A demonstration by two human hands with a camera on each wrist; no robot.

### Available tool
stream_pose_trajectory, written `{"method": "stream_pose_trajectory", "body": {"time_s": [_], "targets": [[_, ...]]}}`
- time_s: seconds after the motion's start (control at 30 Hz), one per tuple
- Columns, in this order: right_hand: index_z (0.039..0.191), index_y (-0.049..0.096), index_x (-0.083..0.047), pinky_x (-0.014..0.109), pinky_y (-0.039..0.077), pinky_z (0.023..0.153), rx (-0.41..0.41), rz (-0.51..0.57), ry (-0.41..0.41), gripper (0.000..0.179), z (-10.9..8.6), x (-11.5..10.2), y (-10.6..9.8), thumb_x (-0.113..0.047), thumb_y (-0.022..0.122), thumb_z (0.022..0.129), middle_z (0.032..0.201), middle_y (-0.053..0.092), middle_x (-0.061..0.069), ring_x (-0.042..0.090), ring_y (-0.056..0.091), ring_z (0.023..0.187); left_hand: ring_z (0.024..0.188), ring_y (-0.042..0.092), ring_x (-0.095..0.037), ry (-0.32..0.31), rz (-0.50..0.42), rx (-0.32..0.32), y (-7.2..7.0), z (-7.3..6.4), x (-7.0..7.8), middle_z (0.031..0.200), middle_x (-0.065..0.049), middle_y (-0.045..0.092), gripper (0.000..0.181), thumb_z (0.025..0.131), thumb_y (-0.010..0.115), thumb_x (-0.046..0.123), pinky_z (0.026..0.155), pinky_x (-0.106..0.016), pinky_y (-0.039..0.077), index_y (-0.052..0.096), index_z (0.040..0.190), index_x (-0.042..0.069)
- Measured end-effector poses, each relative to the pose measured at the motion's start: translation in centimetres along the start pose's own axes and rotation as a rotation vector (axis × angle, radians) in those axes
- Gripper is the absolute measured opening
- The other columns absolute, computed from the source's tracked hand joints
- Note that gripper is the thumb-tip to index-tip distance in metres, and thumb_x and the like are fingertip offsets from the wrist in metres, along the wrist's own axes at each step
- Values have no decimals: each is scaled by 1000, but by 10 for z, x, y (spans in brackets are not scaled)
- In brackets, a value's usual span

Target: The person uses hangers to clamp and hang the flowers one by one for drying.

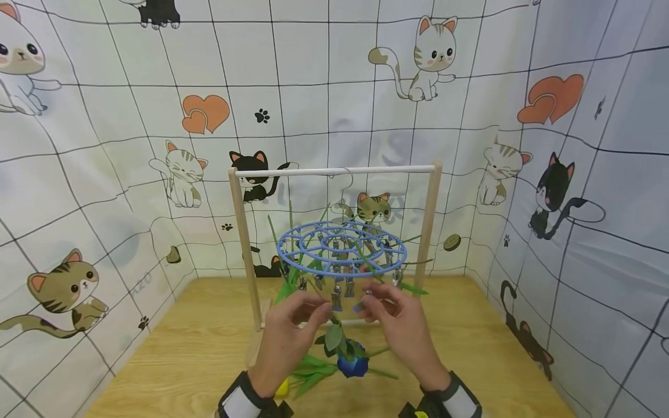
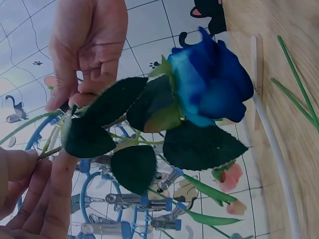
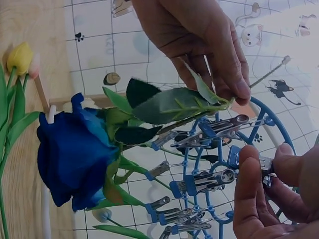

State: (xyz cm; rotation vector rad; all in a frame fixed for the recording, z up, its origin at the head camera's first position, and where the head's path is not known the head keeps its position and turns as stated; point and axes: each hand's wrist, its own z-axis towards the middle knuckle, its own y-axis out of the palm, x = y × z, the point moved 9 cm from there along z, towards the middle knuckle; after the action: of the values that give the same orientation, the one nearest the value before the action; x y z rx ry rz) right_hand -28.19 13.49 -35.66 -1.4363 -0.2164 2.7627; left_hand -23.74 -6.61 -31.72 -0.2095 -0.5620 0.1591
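Note:
A blue rose (image 1: 352, 364) hangs head down on its leafy stem, below both hands. My left hand (image 1: 292, 331) pinches that stem between thumb and fingers, and the left wrist view shows the rose's dark leaves (image 2: 132, 169) near the grip. In my right hand (image 1: 399, 325) a metal clip (image 3: 266, 164) with blue tips is pinched between thumb and fingers. This clip is close beside the stem; whether they touch I cannot tell. Behind the hands hangs a round blue clip hanger (image 1: 342, 273), with several clips (image 3: 204, 181) dangling and green stems among them.
The hanger hooks over a white rod (image 1: 292, 173) between wooden posts (image 1: 245, 249). On the wooden table (image 1: 183, 360) lie green leaves (image 1: 313, 374) and a yellow tulip (image 3: 20, 59). A cat-print curtain (image 1: 334, 110) surrounds the back and sides.

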Motion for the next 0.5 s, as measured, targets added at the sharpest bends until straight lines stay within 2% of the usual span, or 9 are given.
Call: {"method": "stream_pose_trajectory", "body": {"time_s": [0.1, 0.2, 0.33, 0.5], "targets": [[118, 69, -13, 40, 60, 68, 23, -38, 10, 21, 1, -6, -4, -19, 68, 99, 99, 72, 6, 29, 71, 80, 73, 71, -20, -1, -44, -20, 3, 1, 3, 92, -9, 70, 14, 92, 70, -5, 61, -36, 60, 68, 103, 5], [115, 70, -9, 40, 60, 69, 42, -90, -2, 19, 1, -20, -7, -14, 70, 96, 102, 72, 8, 28, 70, 78, 74, 71, -23, 1, -64, -33, 6, 3, 5, 93, -11, 71, 14, 92, 70, -6, 60, -37, 60, 67, 103, 3], [111, 71, -5, 38, 60, 68, 59, -130, 3, 17, 2, -34, -10, -8, 72, 94, 100, 73, 11, 27, 70, 76, 77, 70, -25, 0, -49, -36, 9, 5, 6, 93, -11, 71, 15, 90, 72, -6, 63, -38, 61, 67, 101, 3], [113, 73, -6, 38, 60, 67, 89, -87, 36, 21, 5, -18, -15, -8, 74, 92, 102, 74, 7, 26, 71, 75, 80, 69, -20, -26, -7, -29, 11, 7, 4, 94, -6, 71, 16, 88, 74, -4, 70, -38, 60, 67, 98, 6]]}}
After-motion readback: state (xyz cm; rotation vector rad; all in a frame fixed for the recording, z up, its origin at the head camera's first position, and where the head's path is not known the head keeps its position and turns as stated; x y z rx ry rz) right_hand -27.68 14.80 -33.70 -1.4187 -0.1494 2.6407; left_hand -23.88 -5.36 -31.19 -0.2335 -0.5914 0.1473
